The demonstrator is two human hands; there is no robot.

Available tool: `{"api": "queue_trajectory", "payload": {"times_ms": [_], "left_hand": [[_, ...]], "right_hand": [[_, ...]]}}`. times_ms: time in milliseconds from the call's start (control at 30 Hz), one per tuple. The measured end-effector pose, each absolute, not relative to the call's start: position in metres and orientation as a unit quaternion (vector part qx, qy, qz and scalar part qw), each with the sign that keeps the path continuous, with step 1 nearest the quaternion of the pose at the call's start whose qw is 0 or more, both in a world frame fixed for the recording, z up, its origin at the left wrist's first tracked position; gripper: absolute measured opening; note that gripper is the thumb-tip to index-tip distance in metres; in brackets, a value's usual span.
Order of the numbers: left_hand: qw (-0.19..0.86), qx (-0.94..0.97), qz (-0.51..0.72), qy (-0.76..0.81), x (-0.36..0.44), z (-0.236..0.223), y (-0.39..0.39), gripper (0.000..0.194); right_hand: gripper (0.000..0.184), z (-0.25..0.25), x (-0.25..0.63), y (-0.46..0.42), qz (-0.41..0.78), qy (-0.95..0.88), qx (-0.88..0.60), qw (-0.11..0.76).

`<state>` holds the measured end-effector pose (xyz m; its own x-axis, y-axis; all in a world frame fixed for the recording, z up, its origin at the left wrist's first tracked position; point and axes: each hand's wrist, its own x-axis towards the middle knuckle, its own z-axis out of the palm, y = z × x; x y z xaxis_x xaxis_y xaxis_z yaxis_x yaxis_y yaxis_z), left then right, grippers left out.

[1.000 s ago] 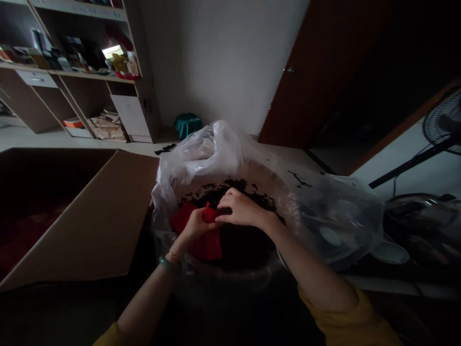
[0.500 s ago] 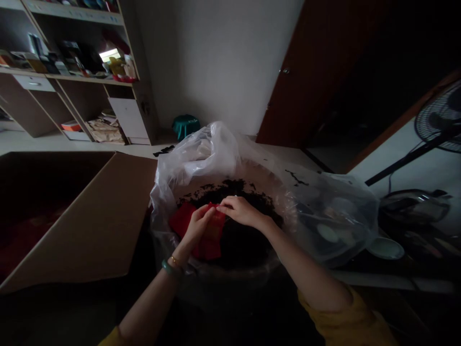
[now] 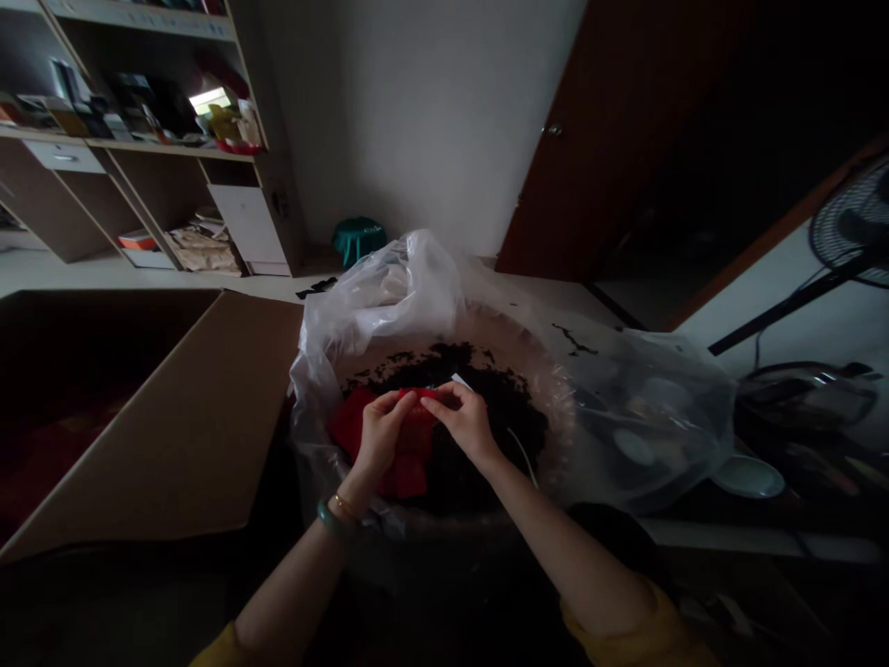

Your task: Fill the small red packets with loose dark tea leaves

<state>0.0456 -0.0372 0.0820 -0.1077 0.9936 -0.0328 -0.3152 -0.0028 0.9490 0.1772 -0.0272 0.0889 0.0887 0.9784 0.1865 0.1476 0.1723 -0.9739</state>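
Both hands meet over a round tub lined with clear plastic, which holds dark, loose, leaf-like bits. Between my left hand and my right hand, a small red packet is pinched at its upper edge by thumbs and fingers. More red packets lie just below, on the dark bits. A small white piece sticks out by my right fingers; what it belongs to is hidden. Under the right forearm shows a thin white strip.
An open cardboard box with dim red contents stands at left. To the right lie a clear plastic bag, a pale dish and a glass lid. A fan stands beyond; shelves fill the back left.
My right hand has turned and dropped slightly, its thumb now along the packet's edge. The white piece by its fingers and the thin white strip have come into clearer view.
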Motion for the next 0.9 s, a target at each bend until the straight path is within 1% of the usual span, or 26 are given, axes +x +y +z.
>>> {"api": "queue_trajectory", "payload": {"times_ms": [233, 367, 467, 600, 700, 767, 900], "left_hand": [[0.551, 0.426, 0.568, 0.439, 0.042, 0.082, -0.036, 0.039], [0.543, 0.462, 0.542, 0.445, 0.039, 0.080, -0.032, 0.034], [0.551, 0.481, 0.522, 0.439, 0.038, 0.081, -0.031, 0.032], [0.556, 0.471, 0.532, 0.432, 0.040, 0.081, -0.034, 0.035], [0.615, 0.441, 0.504, 0.416, 0.043, 0.076, -0.037, 0.042], [0.658, 0.421, 0.471, 0.410, 0.044, 0.071, -0.038, 0.042], [0.671, 0.416, 0.437, 0.431, 0.045, 0.066, -0.039, 0.042]], "right_hand": [[0.027, 0.088, 0.184, -0.028, 0.408, -0.543, -0.510, 0.528], [0.029, 0.088, 0.192, -0.025, 0.461, -0.533, -0.487, 0.516], [0.030, 0.089, 0.196, -0.023, 0.497, -0.532, -0.482, 0.487], [0.026, 0.087, 0.196, -0.023, 0.489, -0.538, -0.491, 0.480], [0.026, 0.083, 0.196, -0.024, 0.458, -0.541, -0.495, 0.503], [0.024, 0.081, 0.197, -0.023, 0.442, -0.551, -0.495, 0.506], [0.023, 0.082, 0.201, -0.023, 0.443, -0.591, -0.497, 0.455]]}}
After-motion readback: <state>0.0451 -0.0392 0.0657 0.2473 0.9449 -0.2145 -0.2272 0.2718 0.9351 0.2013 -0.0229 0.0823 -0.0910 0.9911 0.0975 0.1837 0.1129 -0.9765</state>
